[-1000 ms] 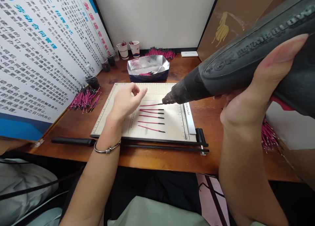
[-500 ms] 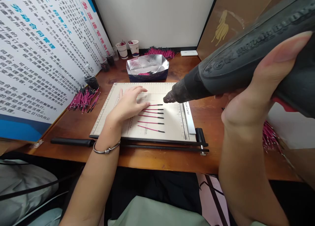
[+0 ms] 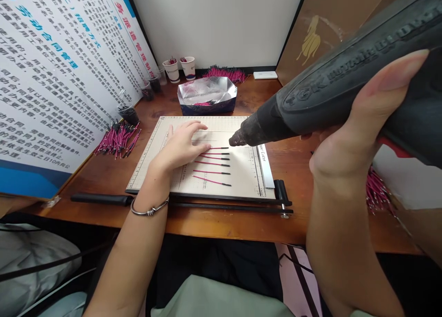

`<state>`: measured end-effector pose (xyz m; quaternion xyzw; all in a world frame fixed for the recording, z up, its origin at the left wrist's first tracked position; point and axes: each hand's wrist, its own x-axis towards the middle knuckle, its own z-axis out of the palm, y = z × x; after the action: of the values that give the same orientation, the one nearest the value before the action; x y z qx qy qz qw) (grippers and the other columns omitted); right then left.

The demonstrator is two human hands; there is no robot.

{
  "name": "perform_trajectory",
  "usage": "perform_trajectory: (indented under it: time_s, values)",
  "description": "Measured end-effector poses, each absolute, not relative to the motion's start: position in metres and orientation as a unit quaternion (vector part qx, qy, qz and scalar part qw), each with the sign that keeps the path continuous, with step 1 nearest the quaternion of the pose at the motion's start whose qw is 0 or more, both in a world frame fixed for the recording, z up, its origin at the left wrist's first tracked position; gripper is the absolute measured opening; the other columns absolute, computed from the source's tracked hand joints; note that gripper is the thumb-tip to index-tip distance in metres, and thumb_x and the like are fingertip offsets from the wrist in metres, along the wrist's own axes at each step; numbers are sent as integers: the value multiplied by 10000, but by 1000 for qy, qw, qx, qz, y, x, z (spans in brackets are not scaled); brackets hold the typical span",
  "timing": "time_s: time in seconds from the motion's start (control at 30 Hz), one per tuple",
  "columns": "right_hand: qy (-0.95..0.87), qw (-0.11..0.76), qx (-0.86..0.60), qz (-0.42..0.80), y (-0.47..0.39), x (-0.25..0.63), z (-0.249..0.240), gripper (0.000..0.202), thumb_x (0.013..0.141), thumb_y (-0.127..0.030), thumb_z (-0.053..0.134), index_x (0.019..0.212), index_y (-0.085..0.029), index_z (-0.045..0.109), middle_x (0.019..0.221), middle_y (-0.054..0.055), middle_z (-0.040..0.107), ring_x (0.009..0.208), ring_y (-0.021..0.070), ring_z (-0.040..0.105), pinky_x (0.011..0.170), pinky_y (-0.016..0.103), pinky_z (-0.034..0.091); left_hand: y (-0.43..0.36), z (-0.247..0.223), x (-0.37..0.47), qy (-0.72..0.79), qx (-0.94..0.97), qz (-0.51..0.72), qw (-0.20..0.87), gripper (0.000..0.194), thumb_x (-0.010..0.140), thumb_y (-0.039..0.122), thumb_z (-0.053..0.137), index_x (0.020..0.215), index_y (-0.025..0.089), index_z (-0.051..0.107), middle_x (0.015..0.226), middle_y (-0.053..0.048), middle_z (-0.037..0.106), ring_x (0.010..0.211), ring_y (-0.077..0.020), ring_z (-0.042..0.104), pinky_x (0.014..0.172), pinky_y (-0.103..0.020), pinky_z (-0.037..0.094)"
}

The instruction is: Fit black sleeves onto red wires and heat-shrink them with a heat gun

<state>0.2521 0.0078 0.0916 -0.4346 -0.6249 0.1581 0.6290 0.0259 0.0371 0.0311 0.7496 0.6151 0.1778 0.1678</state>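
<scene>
My left hand (image 3: 184,144) lies with fingers spread on the cream board of a paper cutter (image 3: 243,169). Its thumb rests at the left end of the uppermost of several thin red wires (image 3: 212,172), laid roughly side by side. Each wire has a black sleeve at its right end. My right hand (image 3: 362,109) is wrapped round a black heat gun (image 3: 311,91) with a red trigger. The heat gun's nozzle points down and left, just above and right of the uppermost wire's black end. The fingers on its far side are mostly hidden.
Behind the cutter stands a silver-lined box (image 3: 207,106) holding more wires. Wire piles lie at left (image 3: 117,139), back (image 3: 226,73) and right (image 3: 376,190). Paper cups (image 3: 187,68) and a plastic cup (image 3: 128,114) stand behind. The cutter's black handle (image 3: 101,198) runs along the front.
The heat gun and my right hand have shifted very slightly left and down. My left hand stays in place, and the uppermost wires sit a touch lower.
</scene>
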Motion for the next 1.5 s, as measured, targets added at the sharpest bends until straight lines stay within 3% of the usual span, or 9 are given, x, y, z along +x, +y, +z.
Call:
perform_trajectory:
  time_s: [0.23, 0.53, 0.73, 0.87, 0.97, 1.1, 1.23, 1.37, 1.5]
  values:
    - [-538, 729, -394, 152, 8, 252, 94, 563, 997, -159, 218, 1153, -333, 731, 1515, -302, 475, 1528, 102, 304, 1176, 96, 326, 38, 28, 24, 604, 754, 193, 172, 458, 847, 396, 675, 1277, 245, 625, 1555, -115, 521, 1479, -343, 418, 1246, -724, 54]
    - [-600, 682, -411, 76, 7, 253, 89, 647, 996, -205, 88, 1334, -337, 623, 1502, -243, 504, 1558, 120, 121, 1247, 231, 249, 35, 31, 25, 592, 765, 175, 184, 484, 863, 367, 669, 1327, 245, 608, 1568, -106, 507, 1502, -336, 392, 1256, -704, 26]
    - [-553, 723, -380, 165, 7, 254, 94, 695, 995, -102, 71, 1227, -319, 689, 1478, -288, 523, 1559, 38, 88, 1225, 95, 228, 35, 31, 25, 590, 760, 218, 167, 409, 879, 289, 597, 1282, 231, 641, 1522, -91, 555, 1453, -319, 462, 1269, -684, 53]
    - [-573, 724, -355, 144, 12, 260, 90, 504, 993, -95, 277, 1203, -308, 681, 1458, -281, 556, 1557, 36, 32, 1256, 89, 137, 36, 29, 25, 577, 754, 275, 151, 371, 842, 202, 522, 1171, 226, 693, 1429, -82, 627, 1376, -277, 532, 1266, -587, 248]
    - [-583, 704, -390, 113, 15, 264, 87, 685, 1003, -124, 40, 1330, -339, 603, 1479, -293, 517, 1541, 42, -6, 1275, 154, 117, 38, 26, 25, 568, 757, 289, 142, 349, 813, 198, 507, 1096, 223, 710, 1353, -73, 671, 1306, -259, 575, 1213, -502, 366]
    - [-572, 705, -406, 107, 14, 263, 89, 740, 979, -103, 2, 1345, -346, 598, 1492, -296, 500, 1539, 28, 2, 1266, 156, 156, 41, 29, 25, 563, 746, 324, 143, 279, 713, 132, 432, 788, 215, 687, 993, -38, 755, 1013, -209, 669, 1038, -395, 493]
    - [-569, 732, -359, 112, 10, 256, 95, 665, 982, -70, 138, 1138, -363, 714, 1395, -330, 582, 1537, 9, 102, 1243, 108, 182, 33, 38, 26, 613, 685, 366, 148, 177, 623, 137, 388, 489, 227, 461, 510, -5, 542, 595, -173, 550, 659, -324, 470]
    - [-492, 788, -331, 162, 10, 258, 93, 904, 923, -134, -129, 1029, -320, 749, 1346, -302, 623, 1507, 14, 74, 1032, 82, 394, 0, 45, 31, 612, 700, 352, 105, 224, 833, 282, 469, 760, 216, 670, 770, -28, 721, 797, -221, 657, 789, -378, 511]
    - [-431, 805, -375, 159, 22, 276, 86, 755, 961, -265, 3, 982, -296, 757, 1401, -279, 598, 1486, 70, 189, 714, 11, 430, -37, 38, 35, 581, 761, 282, 64, 344, 929, 349, 488, 1180, 215, 682, 1277, -85, 726, 1251, -280, 618, 1157, -502, 416]
